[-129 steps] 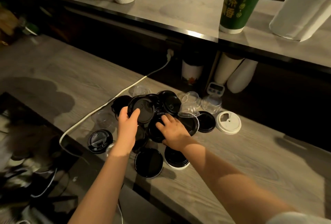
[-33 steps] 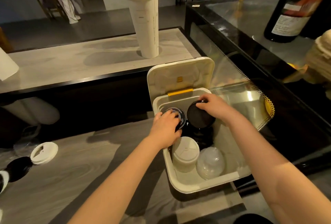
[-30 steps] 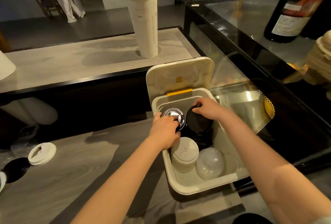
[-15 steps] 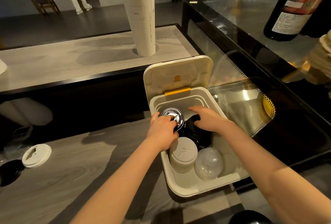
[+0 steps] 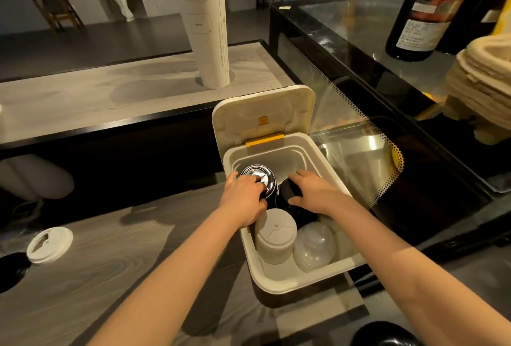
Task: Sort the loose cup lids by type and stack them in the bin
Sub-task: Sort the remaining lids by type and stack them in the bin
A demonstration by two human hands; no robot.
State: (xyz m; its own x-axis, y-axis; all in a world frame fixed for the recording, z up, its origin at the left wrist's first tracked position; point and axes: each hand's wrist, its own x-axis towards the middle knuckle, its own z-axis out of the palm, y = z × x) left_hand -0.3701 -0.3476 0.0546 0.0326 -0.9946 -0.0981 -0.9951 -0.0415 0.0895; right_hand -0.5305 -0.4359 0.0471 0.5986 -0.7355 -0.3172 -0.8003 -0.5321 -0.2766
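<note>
We have both hands inside the bin (image 5: pixel 344 269), in its far half. Our left hand (image 5: pixel 243 197) curls round a glossy black sip lid (image 5: pixel 257 174), which shows at the hand's twelve o'clock, with our fingers bent over its near edge. Our right hand (image 5: pixel 316 193) clamps a flat lid (image 5: pixel 286 193), also black. Its fingers lie across the top and the thumb is at the near rim. That lid sits at the hand's nine o'clock, just beside the sip lid. In the bin's near half stand the white lids (image 5: pixel 275 235) at seven o'clock and the dome lids (image 5: pixel 313 244) at five, touching. The bin's flap (image 5: pixel 262 116) is tipped up at twelve. At nine o'clock on the counter (image 5: pixel 110 276) lies a loose lid (image 5: pixel 49 244), white, well apart from the bin.
</note>
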